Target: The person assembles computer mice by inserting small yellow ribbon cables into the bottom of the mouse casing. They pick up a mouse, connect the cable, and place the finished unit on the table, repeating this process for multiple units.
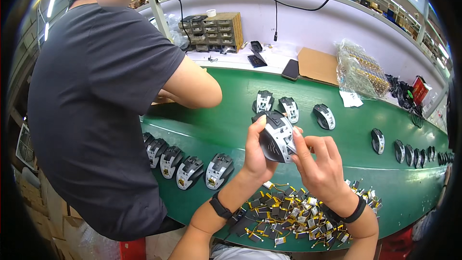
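My left hand is closed round a black and silver computer mouse, held tilted above the green bench with its inner parts showing. My right hand presses thumb and fingers at the mouse's near right side, by its opening. Whether a small part sits between those fingertips is hidden. Below both wrists spreads a heap of small battery packs with yellow tape and thin wires. Just beyond the held mouse lie two similar mice, one with its white inside exposed.
Several mice stand in a row at the left, and more line the right. A co-worker leans over the bench at left. At the back are a drawer cabinet, a phone, cardboard and a bagged stack.
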Action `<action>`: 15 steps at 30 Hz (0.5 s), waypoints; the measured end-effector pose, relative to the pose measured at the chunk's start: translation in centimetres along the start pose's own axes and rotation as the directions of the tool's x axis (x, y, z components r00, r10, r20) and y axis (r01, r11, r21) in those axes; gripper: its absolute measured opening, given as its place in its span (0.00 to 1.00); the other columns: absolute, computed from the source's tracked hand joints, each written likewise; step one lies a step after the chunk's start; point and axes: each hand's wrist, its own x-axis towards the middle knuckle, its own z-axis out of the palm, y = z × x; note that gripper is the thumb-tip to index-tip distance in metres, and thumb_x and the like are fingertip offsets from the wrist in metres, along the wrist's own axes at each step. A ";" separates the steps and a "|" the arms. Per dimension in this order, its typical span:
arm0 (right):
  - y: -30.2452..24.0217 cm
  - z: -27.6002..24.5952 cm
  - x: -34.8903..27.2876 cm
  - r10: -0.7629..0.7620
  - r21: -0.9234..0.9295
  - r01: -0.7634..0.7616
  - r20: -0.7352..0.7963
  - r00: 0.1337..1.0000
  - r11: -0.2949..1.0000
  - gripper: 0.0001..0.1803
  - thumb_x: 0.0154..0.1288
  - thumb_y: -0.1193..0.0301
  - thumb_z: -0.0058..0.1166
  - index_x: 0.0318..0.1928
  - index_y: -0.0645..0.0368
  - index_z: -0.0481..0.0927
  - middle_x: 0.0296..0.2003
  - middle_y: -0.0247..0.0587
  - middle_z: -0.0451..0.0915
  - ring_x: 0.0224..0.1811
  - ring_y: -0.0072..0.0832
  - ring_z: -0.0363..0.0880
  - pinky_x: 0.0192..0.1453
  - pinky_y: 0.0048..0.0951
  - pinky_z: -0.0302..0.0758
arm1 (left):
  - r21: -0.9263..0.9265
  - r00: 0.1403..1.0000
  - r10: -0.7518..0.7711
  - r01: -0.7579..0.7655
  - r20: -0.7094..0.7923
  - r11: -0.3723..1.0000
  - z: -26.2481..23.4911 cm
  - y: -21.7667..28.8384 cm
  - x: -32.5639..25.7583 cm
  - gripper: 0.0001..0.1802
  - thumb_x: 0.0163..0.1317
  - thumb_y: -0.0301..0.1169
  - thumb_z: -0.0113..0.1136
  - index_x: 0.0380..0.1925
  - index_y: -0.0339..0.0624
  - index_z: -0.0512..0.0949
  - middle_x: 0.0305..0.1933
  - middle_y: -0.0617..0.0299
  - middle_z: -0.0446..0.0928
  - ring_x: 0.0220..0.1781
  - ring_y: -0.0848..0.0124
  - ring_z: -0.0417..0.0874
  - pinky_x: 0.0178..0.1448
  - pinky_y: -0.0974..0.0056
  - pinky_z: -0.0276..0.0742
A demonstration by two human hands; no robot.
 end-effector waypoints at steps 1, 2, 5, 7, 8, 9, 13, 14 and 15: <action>0.0 -0.2 0.0 -0.021 0.007 0.021 0.008 1.000 1.000 0.24 0.52 0.70 0.67 0.51 0.65 0.81 0.32 0.35 0.75 0.30 0.30 0.71 0.35 0.32 0.71 | 0.023 1.000 -0.001 0.001 -0.001 1.000 -0.2 0.0 0.1 0.34 0.68 0.56 0.38 0.55 0.37 0.72 0.44 0.41 0.81 0.42 0.56 0.85 0.49 0.55 0.83; 0.0 -0.6 0.0 -0.043 0.015 0.043 0.016 0.999 0.999 0.23 0.51 0.70 0.68 0.49 0.64 0.82 0.32 0.35 0.75 0.30 0.30 0.72 0.35 0.31 0.71 | 0.046 1.000 -0.002 0.002 -0.003 0.999 -0.4 0.1 0.2 0.34 0.68 0.56 0.38 0.55 0.37 0.72 0.43 0.41 0.81 0.42 0.56 0.85 0.49 0.55 0.83; 0.6 -0.6 -0.2 -0.033 0.155 0.040 -0.043 0.998 0.987 0.19 0.50 0.70 0.70 0.43 0.62 0.82 0.31 0.35 0.77 0.28 0.29 0.73 0.33 0.31 0.71 | 0.030 0.998 0.012 -0.014 0.057 0.999 -0.3 0.1 0.1 0.33 0.68 0.55 0.39 0.55 0.36 0.72 0.43 0.41 0.81 0.41 0.55 0.85 0.47 0.54 0.83; 1.1 -0.6 -0.3 -0.027 0.233 0.045 -0.081 0.996 0.971 0.16 0.50 0.70 0.71 0.39 0.60 0.82 0.31 0.35 0.78 0.27 0.29 0.74 0.32 0.30 0.71 | 0.046 0.997 -0.008 0.005 0.074 0.999 0.1 0.3 0.0 0.33 0.67 0.55 0.39 0.55 0.36 0.72 0.42 0.41 0.81 0.39 0.56 0.85 0.46 0.55 0.84; 1.2 -0.7 -0.3 -0.039 0.245 0.059 -0.085 0.996 0.968 0.15 0.49 0.70 0.71 0.37 0.60 0.81 0.30 0.35 0.79 0.27 0.30 0.74 0.31 0.30 0.71 | 0.047 0.995 -0.022 0.018 0.101 0.999 0.1 0.3 0.0 0.33 0.67 0.55 0.39 0.55 0.36 0.72 0.42 0.41 0.81 0.39 0.56 0.85 0.46 0.55 0.84; 1.3 -0.8 -0.2 -0.054 0.261 0.075 -0.090 0.995 0.962 0.15 0.48 0.70 0.72 0.36 0.59 0.81 0.30 0.35 0.79 0.27 0.30 0.75 0.31 0.30 0.71 | 0.049 0.992 -0.033 0.028 0.124 0.998 0.1 0.4 0.0 0.33 0.67 0.55 0.39 0.55 0.36 0.72 0.42 0.42 0.81 0.39 0.56 0.85 0.46 0.55 0.84; 0.9 -1.4 0.4 -0.092 0.245 0.094 -0.022 0.996 0.965 0.14 0.46 0.72 0.72 0.34 0.57 0.83 0.29 0.34 0.79 0.28 0.31 0.76 0.31 0.31 0.72 | 0.032 0.990 -0.048 0.044 0.135 0.999 -0.9 0.9 0.1 0.33 0.67 0.55 0.40 0.55 0.36 0.72 0.42 0.43 0.81 0.39 0.58 0.86 0.46 0.57 0.84; 0.9 -1.4 0.6 -0.059 0.286 0.061 -0.014 0.998 0.956 0.14 0.46 0.73 0.72 0.34 0.57 0.83 0.29 0.34 0.79 0.28 0.32 0.76 0.32 0.32 0.72 | 0.039 0.990 -0.052 0.047 0.131 0.998 -0.9 0.8 0.0 0.33 0.67 0.55 0.40 0.55 0.36 0.72 0.42 0.43 0.81 0.39 0.58 0.86 0.47 0.57 0.84; 0.9 -1.3 0.4 -0.025 0.324 0.024 -0.001 1.000 0.946 0.14 0.46 0.73 0.72 0.34 0.57 0.83 0.29 0.35 0.79 0.28 0.32 0.76 0.32 0.32 0.73 | 0.044 0.990 -0.060 0.055 0.127 0.998 -1.0 0.5 0.1 0.33 0.67 0.55 0.40 0.55 0.36 0.73 0.42 0.43 0.81 0.39 0.59 0.86 0.47 0.58 0.83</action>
